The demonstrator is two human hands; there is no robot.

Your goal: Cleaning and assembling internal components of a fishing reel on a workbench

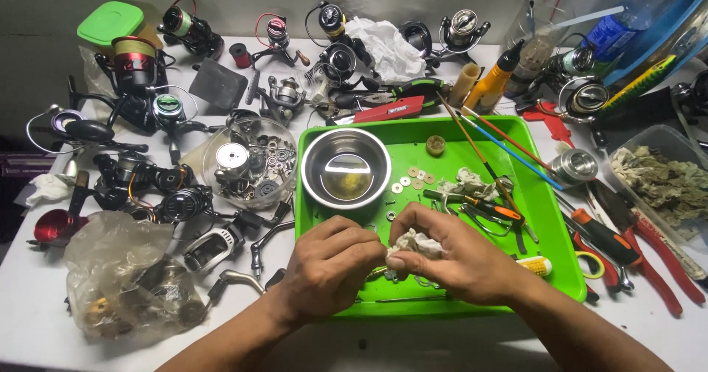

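Looking down over the cluttered desk (44, 320), I saw both hands meeting above the near edge of the green tray (549, 217). My right hand (457, 258) had its fingers clenched around a crumpled white rag (414, 245), which sat between the two hands just over the tray's front part. My left hand (332, 265) was curled in against the rag, its fingertips pinching something small at the rag's edge; what it was I could not tell, since the fingers hid it. Just behind the hands, inside the tray, stood a round steel bowl (345, 167), and beside it lay a scatter of small washers (413, 179), an orange-handled screwdriver (493, 210) and another wad of soiled cloth (464, 184). Thin brushes (509, 151) leaned across the tray's far right corner. Left of the tray stood a clear round tub (251, 162) full of small metal parts, with fishing reels (147, 99) crowded around it, and a plastic bag (125, 283) of parts lay near my left forearm. Red-handled pliers (656, 258) rested well to the right of the tray.
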